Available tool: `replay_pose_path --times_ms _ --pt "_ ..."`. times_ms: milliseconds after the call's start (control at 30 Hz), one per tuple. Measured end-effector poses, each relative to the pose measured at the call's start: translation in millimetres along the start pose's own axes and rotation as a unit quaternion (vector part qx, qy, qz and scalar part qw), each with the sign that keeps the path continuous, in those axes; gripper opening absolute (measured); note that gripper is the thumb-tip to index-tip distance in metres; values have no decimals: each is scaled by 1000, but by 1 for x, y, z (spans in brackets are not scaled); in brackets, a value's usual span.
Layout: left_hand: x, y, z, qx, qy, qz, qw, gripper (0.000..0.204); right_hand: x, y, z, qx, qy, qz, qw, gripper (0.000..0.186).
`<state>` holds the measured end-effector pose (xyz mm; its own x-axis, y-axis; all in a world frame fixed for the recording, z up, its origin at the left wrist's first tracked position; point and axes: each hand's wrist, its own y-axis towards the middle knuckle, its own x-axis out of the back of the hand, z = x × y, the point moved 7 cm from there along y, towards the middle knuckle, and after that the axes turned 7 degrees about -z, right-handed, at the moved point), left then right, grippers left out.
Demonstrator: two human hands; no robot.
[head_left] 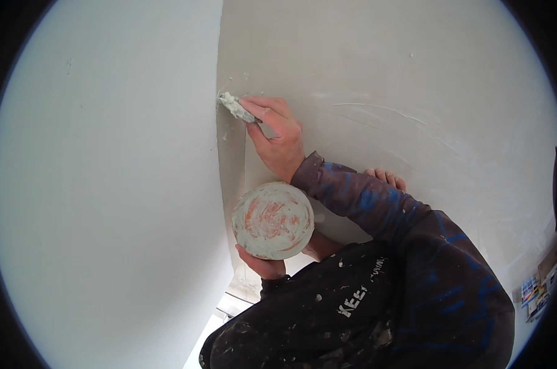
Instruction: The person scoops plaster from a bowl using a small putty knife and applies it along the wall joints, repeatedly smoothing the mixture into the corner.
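Note:
My right hand [277, 135] pinches a small filler-smeared putty knife [240, 109] between thumb and fingers. Its whitish, clotted end touches or nearly touches the edge where the white surface [118, 160] meets the beige one [340, 55]. Below it, my left hand [261, 265] grips a round tub [273, 220] by its lower rim. Pale filler coats the tub's face, with reddish-orange patches showing through. Most of my left fingers are hidden under the tub. My right sleeve is dark with blue marks.
Beyond my right forearm, a row of bare toes or fingertips [386, 179] shows; which cannot be told. Pale streaks mark the beige surface. Small colourful items [532, 292] stand at the far right edge. A bright gap [220, 320] opens at the bottom, beside my dark, paint-spotted clothing [309, 313].

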<state>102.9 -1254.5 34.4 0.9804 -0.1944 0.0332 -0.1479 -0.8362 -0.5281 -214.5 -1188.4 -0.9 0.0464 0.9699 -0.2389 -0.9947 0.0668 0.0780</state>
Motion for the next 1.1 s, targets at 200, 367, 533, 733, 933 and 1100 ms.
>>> replay_pose_path --times_ms 200,367,533,733,933,1100 --pt "2 2 1 5 -8 11 1000 69 -1 -3 1 35 2 5 999 47" --pt "3 1 1 8 -6 0 1000 70 -2 -6 1 60 4 1 998 49" --pt "2 2 0 8 1 1 1000 70 -5 -8 3 68 -9 9 998 49" --pt "3 1 -1 -2 2 6 1000 70 -7 -9 3 88 -26 23 996 48" --pt "2 0 2 7 12 7 1000 69 0 -15 0 118 -49 70 989 45" --pt "1 -1 2 -6 12 23 1000 69 14 -17 1 26 -34 89 995 41"
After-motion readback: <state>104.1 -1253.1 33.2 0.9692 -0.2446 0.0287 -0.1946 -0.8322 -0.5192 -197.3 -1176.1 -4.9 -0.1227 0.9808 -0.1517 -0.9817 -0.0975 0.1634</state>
